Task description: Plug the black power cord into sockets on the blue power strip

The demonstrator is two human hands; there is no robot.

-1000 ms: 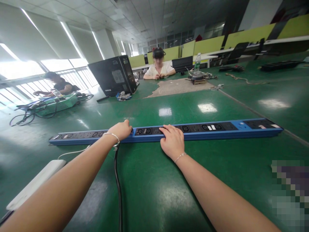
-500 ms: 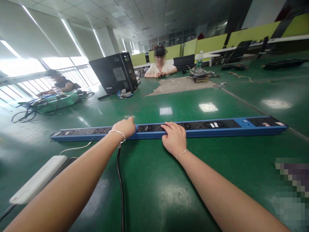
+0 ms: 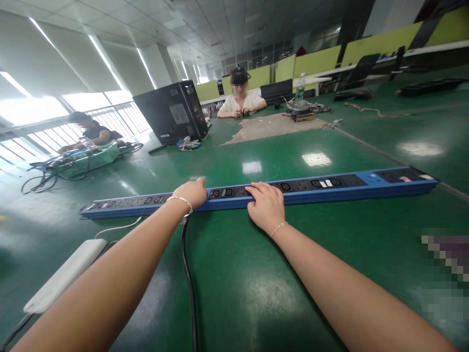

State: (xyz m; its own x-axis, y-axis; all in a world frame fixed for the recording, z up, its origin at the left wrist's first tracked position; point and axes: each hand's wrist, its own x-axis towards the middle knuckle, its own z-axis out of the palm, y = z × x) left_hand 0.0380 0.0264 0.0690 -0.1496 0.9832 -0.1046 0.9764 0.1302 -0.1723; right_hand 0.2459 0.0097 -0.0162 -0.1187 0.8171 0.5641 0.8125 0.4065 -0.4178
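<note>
A long blue power strip (image 3: 322, 196) with black sockets lies across the green table in front of me. My left hand (image 3: 191, 193) is closed at the strip, left of its middle. Its fingers are hidden, so what they grip does not show. From beneath that wrist a black cable (image 3: 188, 274) runs down toward me. My right hand (image 3: 266, 208) is bent over the strip a little to the right, its fingers on the socket face and its palm at the near edge.
A white adapter-like block (image 3: 66, 276) with cables lies by my left forearm. Beyond the strip are a black computer case (image 3: 172, 115), gloves (image 3: 188, 143), a green basket (image 3: 91, 159) with cables, and a bottle (image 3: 301, 87). One person (image 3: 242, 100) sits opposite, another (image 3: 88, 129) at far left.
The view has shifted and tilted slightly, and the strip's right end sits a little higher in the picture. Both hands keep their places on the strip.
</note>
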